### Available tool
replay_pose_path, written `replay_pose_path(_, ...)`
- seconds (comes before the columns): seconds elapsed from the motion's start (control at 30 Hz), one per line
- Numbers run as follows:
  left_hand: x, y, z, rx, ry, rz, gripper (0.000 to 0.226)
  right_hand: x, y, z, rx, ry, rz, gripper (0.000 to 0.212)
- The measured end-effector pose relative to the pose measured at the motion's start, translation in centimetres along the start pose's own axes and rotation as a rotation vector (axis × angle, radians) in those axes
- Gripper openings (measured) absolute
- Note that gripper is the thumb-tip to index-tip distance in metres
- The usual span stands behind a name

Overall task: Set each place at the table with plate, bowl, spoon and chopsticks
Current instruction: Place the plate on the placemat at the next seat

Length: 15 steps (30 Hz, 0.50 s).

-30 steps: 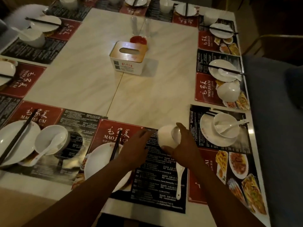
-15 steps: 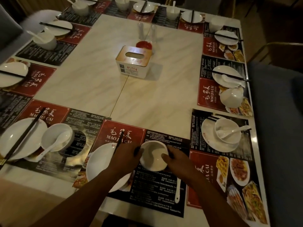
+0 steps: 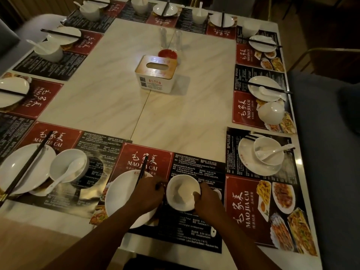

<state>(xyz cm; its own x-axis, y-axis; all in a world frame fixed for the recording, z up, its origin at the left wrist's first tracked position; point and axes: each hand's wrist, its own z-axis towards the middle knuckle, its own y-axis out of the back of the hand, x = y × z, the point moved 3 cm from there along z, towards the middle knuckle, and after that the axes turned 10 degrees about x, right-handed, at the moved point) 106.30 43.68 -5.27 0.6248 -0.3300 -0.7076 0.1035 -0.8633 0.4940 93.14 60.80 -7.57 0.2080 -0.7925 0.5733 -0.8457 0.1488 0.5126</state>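
An upright white bowl (image 3: 182, 193) stands on the black placemat (image 3: 194, 227) at the near place. My right hand (image 3: 207, 201) grips its right rim with the thumb over the edge. My left hand (image 3: 149, 193) touches the bowl's left side and lies over the white plate (image 3: 118, 195). Black chopsticks (image 3: 142, 170) lie across that plate, partly under my left hand. A white spoon (image 3: 213, 231) lies on the mat under my right forearm, mostly hidden.
Set places ring the marble table (image 3: 155, 117): plate, bowl and spoon at near left (image 3: 66, 168), bowl with spoon on a plate at right (image 3: 267, 151), an overturned bowl (image 3: 271, 114) farther right. A tissue box (image 3: 155, 74) and red dish stand mid-table.
The bowl, tipped on its side above the mat a second ago, has been turned upright and brought down and toward me next to the plate. Both hands moved with it.
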Motion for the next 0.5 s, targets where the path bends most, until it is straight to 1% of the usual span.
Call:
replay_pose_path(0.1, 0.6, 0.5, -0.4, -0.091, 0.002, 0.068, 0.020, -0.3, -0.6, -0.3, -0.015, -0.031, 0.084, 0.025)
replay_pose_path(0.2, 1.3, 1.1, -0.9, -0.157, -0.007, 0.105, 0.019, -0.4, -0.9, -0.4, -0.020, -0.029, 0.133, 0.028)
replay_pose_path(0.43, 1.6, 0.4, -1.2, -0.099, -0.009, 0.045, 0.021, -0.4, -1.1, -0.5, -0.017, -0.019, 0.163, 0.028)
replay_pose_path(0.5, 1.3, 0.1, -1.3, -0.079, -0.013, 0.011, 0.024, -0.5, -1.1, -0.4, -0.015, -0.021, 0.150, 0.029)
